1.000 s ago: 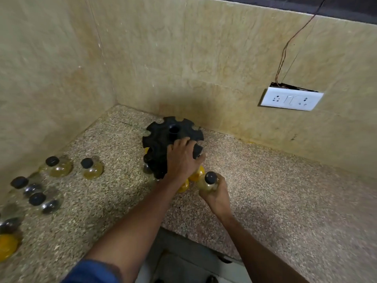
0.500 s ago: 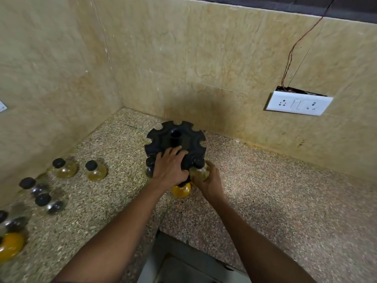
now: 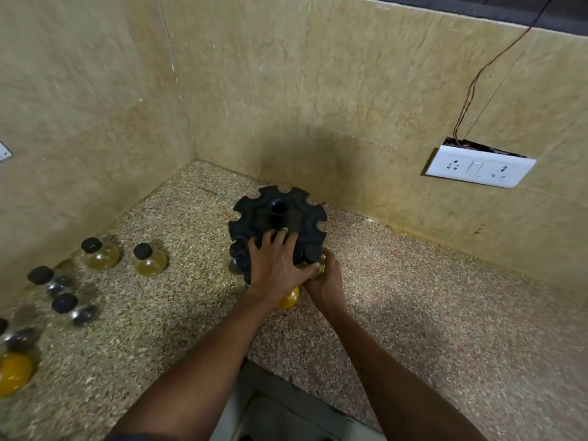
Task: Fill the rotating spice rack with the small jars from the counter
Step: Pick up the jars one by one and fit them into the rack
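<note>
The black rotating spice rack [image 3: 280,211] stands near the counter's back corner, its notched top disc showing. My left hand [image 3: 275,265] lies flat on the disc's near edge, gripping the rack. My right hand [image 3: 324,283] is wrapped around a small black-capped jar [image 3: 313,261] with pale yellow contents, its neck sitting in a notch on the near right side. Another jar with orange contents [image 3: 289,299] hangs lower in the rack, below my hands. A dark-capped jar [image 3: 237,253] sits in a slot on the left side.
Several loose jars stand on the speckled counter [image 3: 413,297] at the left: two with yellow liquid [image 3: 100,254] [image 3: 149,261], dark-filled ones [image 3: 68,308], an orange one [image 3: 12,372]. A white socket plate [image 3: 480,170] hangs loose on the back wall. The counter's front edge is near my arms.
My right hand carried the pale yellow jar from the counter in front of the rack up into a notch. My left hand stayed on the rack's top.
</note>
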